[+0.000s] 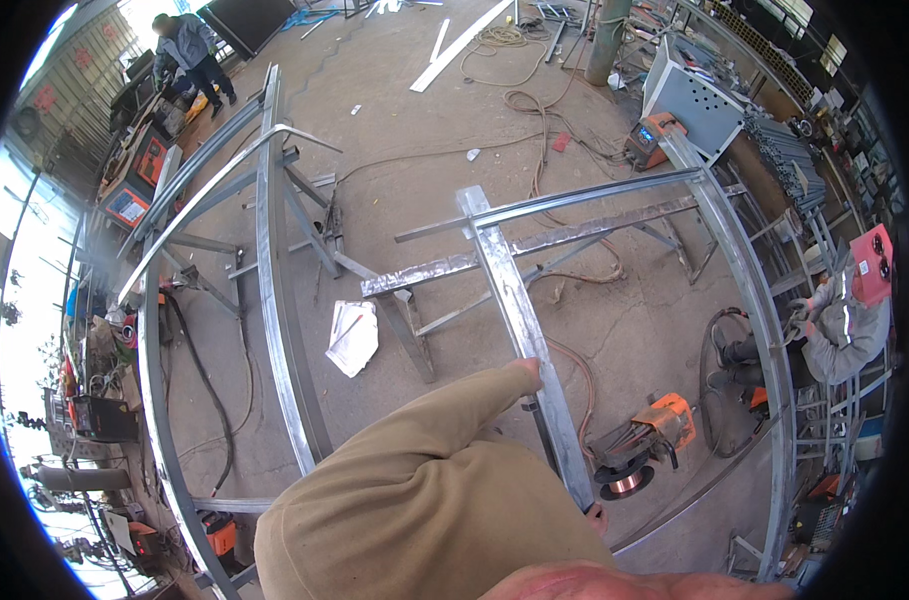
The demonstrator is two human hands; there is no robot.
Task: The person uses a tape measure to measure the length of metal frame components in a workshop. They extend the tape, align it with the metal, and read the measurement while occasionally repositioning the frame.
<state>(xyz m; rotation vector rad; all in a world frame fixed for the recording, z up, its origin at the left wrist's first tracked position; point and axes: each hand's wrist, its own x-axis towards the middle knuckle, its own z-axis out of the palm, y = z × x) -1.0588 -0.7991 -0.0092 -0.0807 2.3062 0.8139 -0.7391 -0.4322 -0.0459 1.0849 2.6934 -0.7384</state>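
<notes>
A long silvery square steel tube (514, 300) runs away from me, its far end lying across a trestle. My left hand (529, 371) is closed on the tube's left edge about midway along, with most of its fingers hidden. Lower down, my right hand (597, 518) grips the right edge near the close end; only a small part of it shows past my body. A narrow dark strip (544, 430) lies along the tube's left side below my left hand. A thinner steel channel (584, 200) crosses over the tube near its far end.
Welded steel frames stand left (270, 260) and right (744, 270). An orange wire feeder (666, 422) with a copper wire spool (626, 482) sits right of the tube. Hoses cross the floor. A person with a pink welding shield (871, 265) works at right; another person (186, 55) stands far left.
</notes>
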